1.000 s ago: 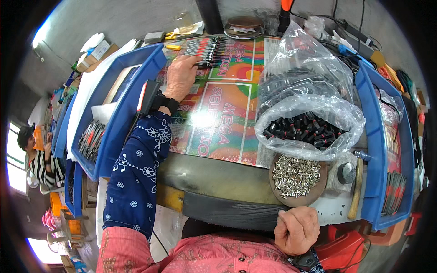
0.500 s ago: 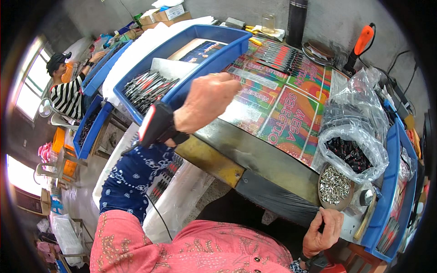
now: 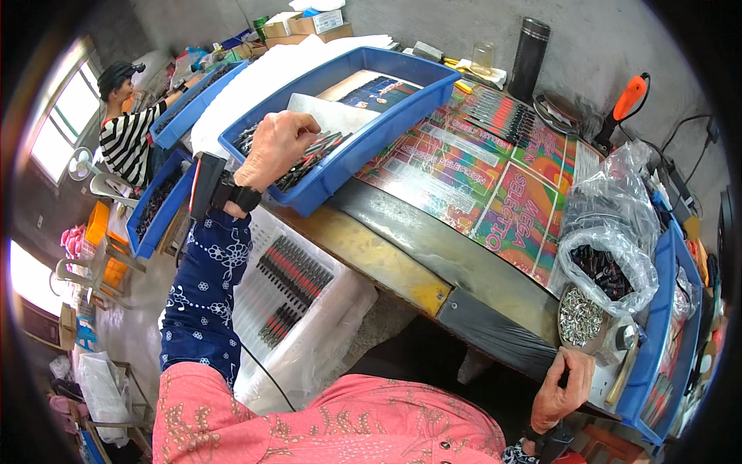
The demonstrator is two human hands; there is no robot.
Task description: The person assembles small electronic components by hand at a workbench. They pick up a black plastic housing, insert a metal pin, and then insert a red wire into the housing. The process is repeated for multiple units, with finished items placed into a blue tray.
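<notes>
My left hand (image 3: pixel 277 148), with a dark strap at its wrist, is above the near end of a blue tray (image 3: pixel 325 197). Its fingers are curled together; what they hold, if anything, is hidden. Just under the fingertips lies a heap of slender black-and-red pen-like pieces (image 3: pixel 313 158). My right hand (image 3: pixel 563 390) is by the table's front edge, thumb and fingers bent together, and I cannot make out anything in it. Closest to it are a round bowl of small silver metal parts (image 3: pixel 581 315) and a clear plastic bag (image 3: pixel 610 240) of short black-and-red parts.
Colourful printed sheets (image 3: pixel 464 170) cover the table, with a row of black-and-red pieces (image 3: pixel 498 116) at the back. A second blue tray (image 3: pixel 657 363) stands at right. Below the table's left side sits a white tray (image 3: pixel 259 232) of rowed pieces. Another person (image 3: pixel 124 135) works far left.
My left hand has moved left, from beside the blue tray's near wall to over the pieces inside it. My right hand has stayed near the table edge. The whole view has shifted slightly.
</notes>
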